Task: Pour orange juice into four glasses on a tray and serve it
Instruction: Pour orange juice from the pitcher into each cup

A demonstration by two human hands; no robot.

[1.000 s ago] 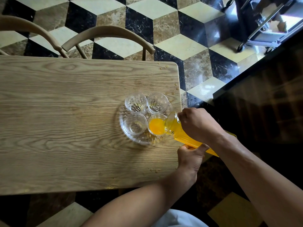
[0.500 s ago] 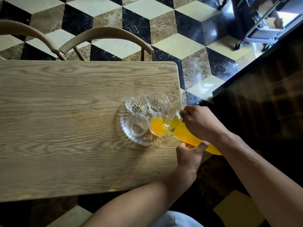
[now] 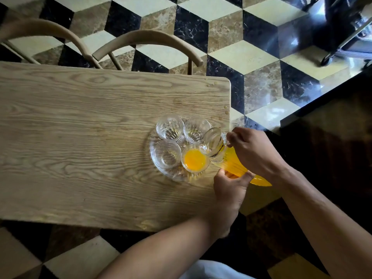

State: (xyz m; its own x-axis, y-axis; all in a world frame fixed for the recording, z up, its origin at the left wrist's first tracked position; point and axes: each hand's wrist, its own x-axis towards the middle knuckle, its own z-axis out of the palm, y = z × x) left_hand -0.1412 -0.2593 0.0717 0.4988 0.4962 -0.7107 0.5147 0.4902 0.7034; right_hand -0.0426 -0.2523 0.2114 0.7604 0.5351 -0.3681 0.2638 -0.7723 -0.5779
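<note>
A round clear glass tray (image 3: 161,172) sits near the right end of the wooden table (image 3: 80,137). Four glasses stand on it. The near right glass (image 3: 194,160) holds orange juice. The near left glass (image 3: 167,156), far left glass (image 3: 170,126) and far right glass (image 3: 196,127) hold no juice. A glass jug of orange juice (image 3: 231,164) is tilted, its mouth over the right side of the tray. My right hand (image 3: 253,152) grips the jug's handle. My left hand (image 3: 229,190) holds the jug's body from below.
Two wooden chair backs (image 3: 149,40) stand at the table's far edge. Juice drops (image 3: 226,109) lie near the table's right edge and far corner. A wheeled cart (image 3: 346,33) stands at the far right on the patterned tile floor. A dark counter (image 3: 332,137) runs along the right.
The jug's mouth has lifted and swung a little toward the far right glass. The juice level in the near right glass has risen. Both hands kept their grip.
</note>
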